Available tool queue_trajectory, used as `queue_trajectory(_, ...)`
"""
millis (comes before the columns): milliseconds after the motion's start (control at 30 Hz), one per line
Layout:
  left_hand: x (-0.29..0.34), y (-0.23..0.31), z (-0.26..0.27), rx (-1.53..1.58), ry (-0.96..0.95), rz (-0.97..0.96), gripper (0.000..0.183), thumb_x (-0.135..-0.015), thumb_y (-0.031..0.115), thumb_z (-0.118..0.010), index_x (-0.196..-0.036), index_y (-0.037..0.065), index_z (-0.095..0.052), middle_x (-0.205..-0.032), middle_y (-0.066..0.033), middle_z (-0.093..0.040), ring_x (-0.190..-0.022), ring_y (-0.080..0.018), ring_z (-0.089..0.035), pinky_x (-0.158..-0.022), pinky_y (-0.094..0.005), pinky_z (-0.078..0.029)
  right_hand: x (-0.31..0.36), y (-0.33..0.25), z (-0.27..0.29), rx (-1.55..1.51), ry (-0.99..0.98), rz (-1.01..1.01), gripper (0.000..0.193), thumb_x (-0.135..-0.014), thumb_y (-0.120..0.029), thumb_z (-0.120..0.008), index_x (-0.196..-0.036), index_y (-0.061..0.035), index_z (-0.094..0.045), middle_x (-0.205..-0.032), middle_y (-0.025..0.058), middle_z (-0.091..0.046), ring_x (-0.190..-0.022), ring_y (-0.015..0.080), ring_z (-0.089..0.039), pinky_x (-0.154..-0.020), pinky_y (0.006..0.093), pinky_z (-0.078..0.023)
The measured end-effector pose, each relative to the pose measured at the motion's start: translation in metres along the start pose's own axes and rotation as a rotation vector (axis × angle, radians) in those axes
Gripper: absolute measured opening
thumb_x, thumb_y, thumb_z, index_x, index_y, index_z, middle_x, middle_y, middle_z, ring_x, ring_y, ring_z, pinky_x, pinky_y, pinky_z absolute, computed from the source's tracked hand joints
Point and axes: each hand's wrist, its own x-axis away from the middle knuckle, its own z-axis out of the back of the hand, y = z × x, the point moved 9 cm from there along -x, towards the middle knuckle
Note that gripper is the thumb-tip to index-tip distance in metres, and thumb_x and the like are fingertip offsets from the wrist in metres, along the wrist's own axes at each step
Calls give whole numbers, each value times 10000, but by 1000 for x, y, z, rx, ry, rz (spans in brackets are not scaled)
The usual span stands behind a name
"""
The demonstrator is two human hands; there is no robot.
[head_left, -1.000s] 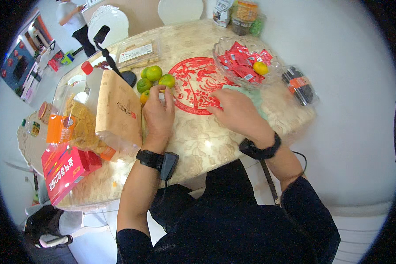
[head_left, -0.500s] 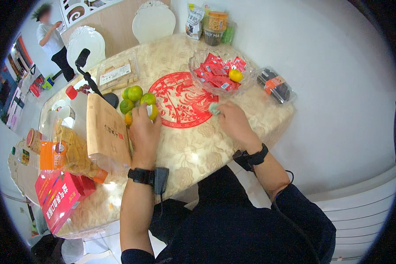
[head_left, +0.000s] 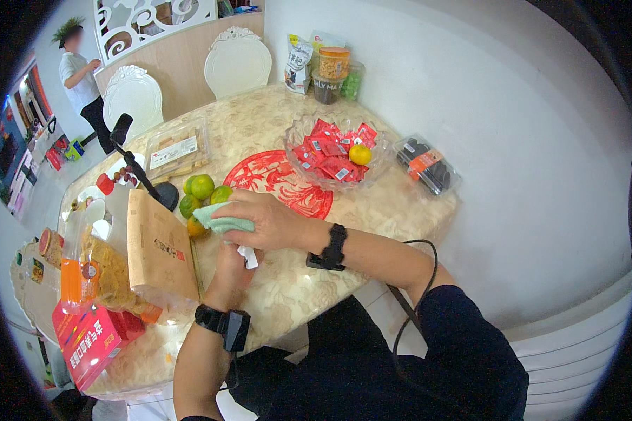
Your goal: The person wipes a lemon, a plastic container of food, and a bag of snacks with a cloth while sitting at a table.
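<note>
My right hand (head_left: 270, 221) is closed on a light green cloth (head_left: 226, 219), reaching across in front of the green citrus fruits. Below it, my left hand (head_left: 233, 268) is closed, with a white piece of tissue or paper (head_left: 248, 257) sticking out from it. The right hand hides part of the left one's fingers, so I cannot see whether anything else is in them. Just beyond the cloth lie several citrus fruits (head_left: 202, 186), mostly green. One orange-yellow citrus (head_left: 195, 226) sits at the cloth's left edge.
Left of my hands stand a brown paper package (head_left: 158, 245), a snack bag (head_left: 102, 270) and a red box (head_left: 91, 344). A black stand (head_left: 165, 196) is behind them. Farther right are a glass bowl (head_left: 372, 172) of red packets and a clear plastic box (head_left: 428, 165). A person (head_left: 81, 77) stands far left.
My right hand has swung left with the green cloth, from beside the red paper-cut pattern to above my left hand. My left hand has drawn back from the fruits toward me.
</note>
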Motion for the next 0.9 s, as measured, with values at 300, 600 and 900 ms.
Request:
queue_trajectory(300,7,9,-22,-121,97,74,402,-1024,544,-392,-1062,177,-552,-818,38,-582,-621,-65,-529,-507,-215,-396,20,79,5,-386,341,-463,265,-974,-217,-607,-1098,8,-676,-870,84,-699,-820,96,-633,-719,284,-508)
queue_trajectory(600,8,-16,20,169,96,232,439,-1008,539,-383,-1038,164,-608,-830,18,-624,-663,-104,-571,-547,-221,-436,18,42,-14,-448,32,-61,473,-832,-139,-748,-1287,-138,-618,-1358,165,-530,-1259,286,-512,-1046,403,-420)
queue_trajectory(900,17,31,-27,-690,47,-306,359,-1070,279,-397,-1222,-25,-512,-1028,-68,-597,-897,-153,-552,-810,-304,-470,15,30,21,-114,257,-191,203,-902,-197,-664,-995,-17,-665,-891,161,-643,-796,302,-644,-691,371,-505)
